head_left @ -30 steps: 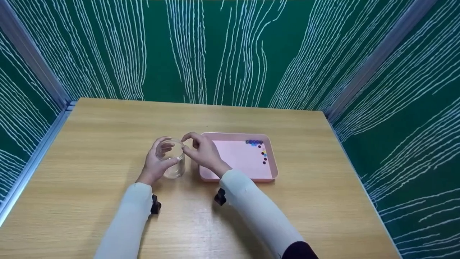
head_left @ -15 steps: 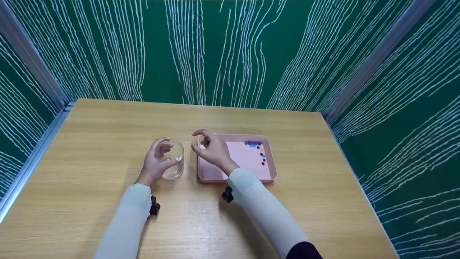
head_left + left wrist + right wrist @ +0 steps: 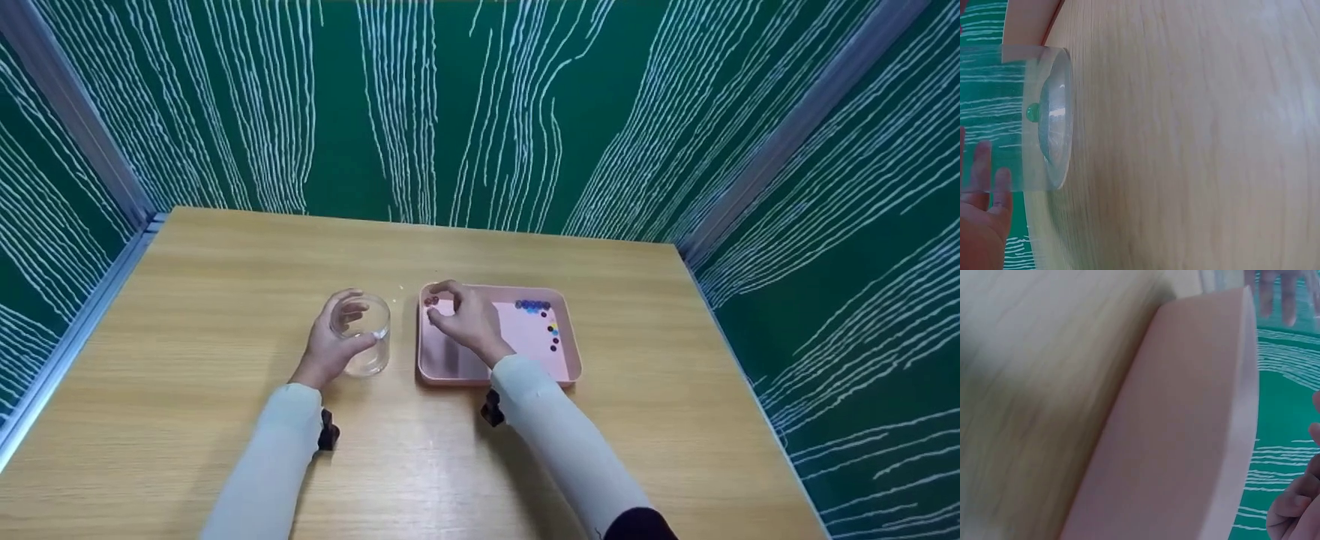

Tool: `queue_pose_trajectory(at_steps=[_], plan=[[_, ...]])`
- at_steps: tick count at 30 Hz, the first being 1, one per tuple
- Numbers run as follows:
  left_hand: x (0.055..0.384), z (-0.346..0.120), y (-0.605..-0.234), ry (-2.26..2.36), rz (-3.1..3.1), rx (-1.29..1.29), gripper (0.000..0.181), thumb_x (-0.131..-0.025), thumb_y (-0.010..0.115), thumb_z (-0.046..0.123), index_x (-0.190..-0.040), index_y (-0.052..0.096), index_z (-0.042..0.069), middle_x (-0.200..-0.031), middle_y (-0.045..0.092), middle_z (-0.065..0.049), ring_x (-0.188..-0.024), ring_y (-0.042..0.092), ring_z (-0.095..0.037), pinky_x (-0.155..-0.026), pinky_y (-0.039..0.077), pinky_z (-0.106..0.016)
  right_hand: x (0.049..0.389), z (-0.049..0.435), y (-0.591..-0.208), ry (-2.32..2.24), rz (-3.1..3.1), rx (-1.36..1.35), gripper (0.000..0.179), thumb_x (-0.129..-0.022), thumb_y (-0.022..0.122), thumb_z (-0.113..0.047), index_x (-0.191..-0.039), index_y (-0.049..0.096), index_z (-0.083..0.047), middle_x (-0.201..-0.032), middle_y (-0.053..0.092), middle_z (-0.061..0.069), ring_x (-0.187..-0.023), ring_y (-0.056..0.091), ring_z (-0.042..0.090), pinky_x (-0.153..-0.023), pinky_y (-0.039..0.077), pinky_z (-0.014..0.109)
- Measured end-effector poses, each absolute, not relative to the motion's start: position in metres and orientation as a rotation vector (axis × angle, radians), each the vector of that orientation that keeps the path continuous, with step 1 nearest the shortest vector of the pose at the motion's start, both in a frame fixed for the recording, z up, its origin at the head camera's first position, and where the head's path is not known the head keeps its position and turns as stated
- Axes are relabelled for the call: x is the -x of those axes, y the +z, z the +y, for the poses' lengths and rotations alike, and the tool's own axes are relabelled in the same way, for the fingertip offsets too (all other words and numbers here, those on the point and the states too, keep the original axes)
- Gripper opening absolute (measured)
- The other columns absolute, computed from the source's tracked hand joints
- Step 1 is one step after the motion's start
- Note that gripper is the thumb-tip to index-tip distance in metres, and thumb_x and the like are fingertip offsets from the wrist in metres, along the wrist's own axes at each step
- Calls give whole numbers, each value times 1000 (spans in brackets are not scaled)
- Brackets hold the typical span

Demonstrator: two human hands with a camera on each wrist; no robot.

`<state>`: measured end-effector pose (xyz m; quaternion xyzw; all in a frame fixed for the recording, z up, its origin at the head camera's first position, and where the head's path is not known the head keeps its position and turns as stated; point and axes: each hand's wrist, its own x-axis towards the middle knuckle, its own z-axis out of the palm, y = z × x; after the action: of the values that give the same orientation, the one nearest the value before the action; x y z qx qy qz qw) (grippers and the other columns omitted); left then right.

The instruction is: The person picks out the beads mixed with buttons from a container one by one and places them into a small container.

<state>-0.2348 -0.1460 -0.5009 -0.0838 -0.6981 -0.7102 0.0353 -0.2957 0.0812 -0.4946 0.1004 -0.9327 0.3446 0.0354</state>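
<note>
My left hand (image 3: 330, 346) grips a clear cylindrical jar (image 3: 369, 361) that stands on the table, fingers round its far side and thumb across the near side. In the left wrist view a small green bead (image 3: 1032, 112) sits at the bottom of the jar. My right hand (image 3: 472, 324) is over the left part of the pink tray (image 3: 511, 326), thumb and forefinger apart with nothing seen between them. Right by those fingertips, reddish-brown marbles (image 3: 432, 301) lie in the tray's far left corner. The right wrist view shows only the tray's outer wall and some curled fingers.
Along the tray's far right side lie a row of bluish marbles (image 3: 532, 304) and several small dark, yellow and blue beads (image 3: 554, 339). Tiny bright specks (image 3: 397, 294) show on the wooden table (image 3: 405, 465) between jar and tray. Green walls (image 3: 480, 112) enclose the table's back and sides.
My right hand has moved right from the jar's rim to over the tray's left part, its thumb and forefinger spread. The left hand keeps its grip on the jar, which stays in place.
</note>
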Motion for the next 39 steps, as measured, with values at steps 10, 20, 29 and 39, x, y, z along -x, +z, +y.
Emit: queue_pose_trajectory(at_steps=[10, 20, 29, 39], plan=[[238, -145, -503, -2184, -2114, 272, 67, -65, 67, -3, -124, 38, 7, -119, 46, -25, -112, 38, -41, -95, 24, -57, 308, 90, -508, 1034, -2968, -175, 34, -70, 70, -36, -101, 58, -35, -111, 57, -7, -88, 51, 16, -78, 48, 37], [238, -146, -504, -2156, -2134, 276, 67, -66, 68, -1, -125, 38, 9, -119, 47, -20, -113, 39, -36, -96, 25, -55, 323, 84, -515, 891, -3001, -257, 26, -71, 68, -37, -96, 62, -35, -106, 59, -9, -83, 52, 15, -73, 46, 35], [238, -145, -503, -2146, -2128, 279, 67, -65, 68, -2, -125, 37, 6, -118, 49, -20, -110, 42, -30, -96, 26, -54, 333, 77, -518, 860, -3082, -256, 21, -72, 68, -34, -92, 62, -36, -101, 58, -12, -89, 50, 13, -82, 44, 39], [238, -146, -505, -2175, -2121, 265, 70, -65, 71, 2, -126, 37, 7, -117, 49, -15, -110, 42, -32, -95, 28, -55, 336, 67, -524, 908, -3141, -165, 22, -74, 65, -27, -89, 58, -41, -98, 55, -12, -74, 51, 15, -53, 42, 28]])
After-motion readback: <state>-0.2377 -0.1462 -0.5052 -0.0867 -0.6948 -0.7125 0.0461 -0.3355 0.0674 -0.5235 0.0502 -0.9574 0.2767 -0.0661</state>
